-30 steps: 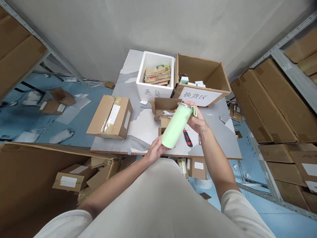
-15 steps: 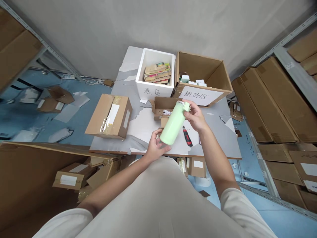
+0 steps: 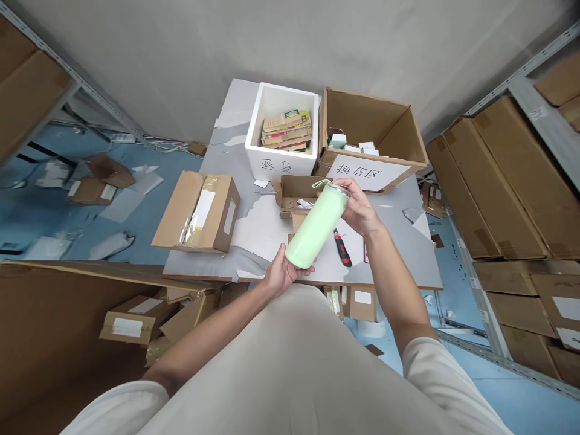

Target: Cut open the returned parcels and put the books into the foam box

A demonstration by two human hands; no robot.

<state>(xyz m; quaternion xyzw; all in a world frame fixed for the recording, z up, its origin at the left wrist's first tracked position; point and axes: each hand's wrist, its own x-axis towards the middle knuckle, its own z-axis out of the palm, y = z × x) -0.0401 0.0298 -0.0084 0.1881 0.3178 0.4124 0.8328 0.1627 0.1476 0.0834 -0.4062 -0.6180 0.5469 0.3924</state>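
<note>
A light green bottle [image 3: 316, 228] hangs tilted above the table, between my two hands. My right hand [image 3: 359, 207] grips its upper end, by the silvery rim and the green strap loop. Under its lower end, my left hand [image 3: 284, 272] supports the base with the fingers partly behind it. Below and beyond the bottle lies a small open cardboard box [image 3: 286, 196], partly hidden by it. A black and red utility knife [image 3: 343, 248] lies on the table to the right of the bottle.
On the table [image 3: 254, 232] stand a taped carton [image 3: 181, 208] at left, a white foam box [image 3: 281, 163] with books, and a large open carton [image 3: 419, 145] holding small boxes. A phone edge shows by my right forearm. Shelves with cartons [image 3: 507, 181] flank the right side.
The bottle has turned about its long axis, so the lid's clasp is out of sight and a strap loop shows at the left. My fingers have shifted on it.
</note>
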